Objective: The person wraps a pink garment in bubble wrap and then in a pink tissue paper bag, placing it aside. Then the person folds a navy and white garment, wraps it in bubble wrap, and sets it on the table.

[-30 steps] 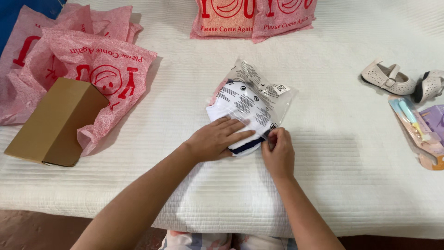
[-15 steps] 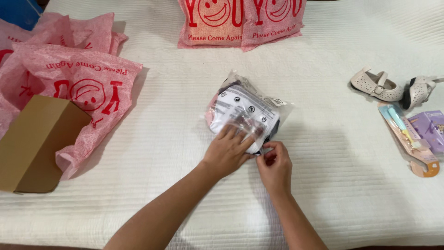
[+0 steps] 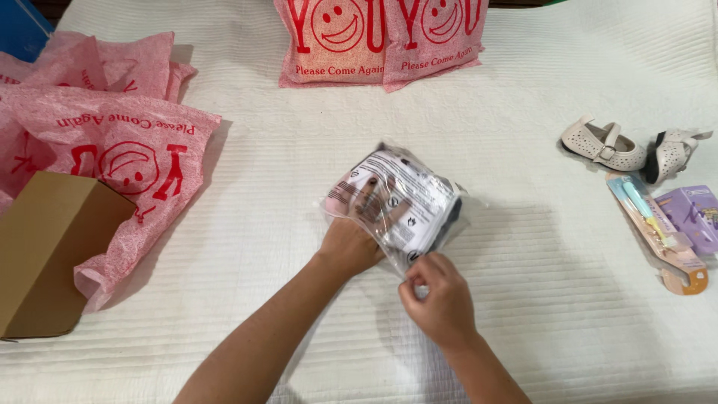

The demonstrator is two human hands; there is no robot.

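Observation:
A clear plastic packet (image 3: 407, 198) with white, pink and dark folded fabric inside lies in the middle of the white quilted surface (image 3: 523, 299). My left hand (image 3: 351, 236) has its fingers slid inside the packet's open end, resting on the fabric. My right hand (image 3: 441, 299) pinches the packet's lower edge just in front of it.
Pink plastic bags (image 3: 112, 142) and a brown cardboard box (image 3: 52, 247) lie at the left. Two more pink bags (image 3: 381, 37) stand at the back. At the right are small white shoes (image 3: 606, 146), a carded toothbrush pack (image 3: 654, 224) and a purple box (image 3: 699, 217).
My left hand went from lying flat on top of the packet to reaching inside it. My right hand pulled the packet's edge toward me. The view tilted up slightly.

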